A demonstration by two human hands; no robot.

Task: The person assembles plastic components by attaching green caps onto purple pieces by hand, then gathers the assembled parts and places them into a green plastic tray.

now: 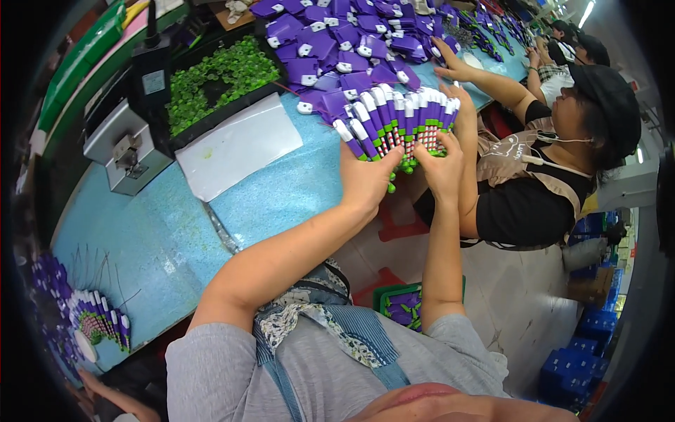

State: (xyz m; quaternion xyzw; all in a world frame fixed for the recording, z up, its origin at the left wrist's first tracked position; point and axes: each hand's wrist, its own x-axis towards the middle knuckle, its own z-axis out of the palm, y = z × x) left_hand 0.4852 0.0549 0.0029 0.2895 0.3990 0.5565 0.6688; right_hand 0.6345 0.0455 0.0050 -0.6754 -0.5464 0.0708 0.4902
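Cards (397,119), purple with white and green ends, fan out in a row running nine to three o'clock, held over the desk (281,190) edge. We clamp the fan from both ends: left hand (365,179) closed on its nine o'clock end, right hand (441,165) on its three o'clock end, both equally near. Loose cards (337,49) lie at twelve o'clock.

Blue speckled worktable (281,197), pale floor (520,295), blue crates (583,344), ceiling strip light (585,13)
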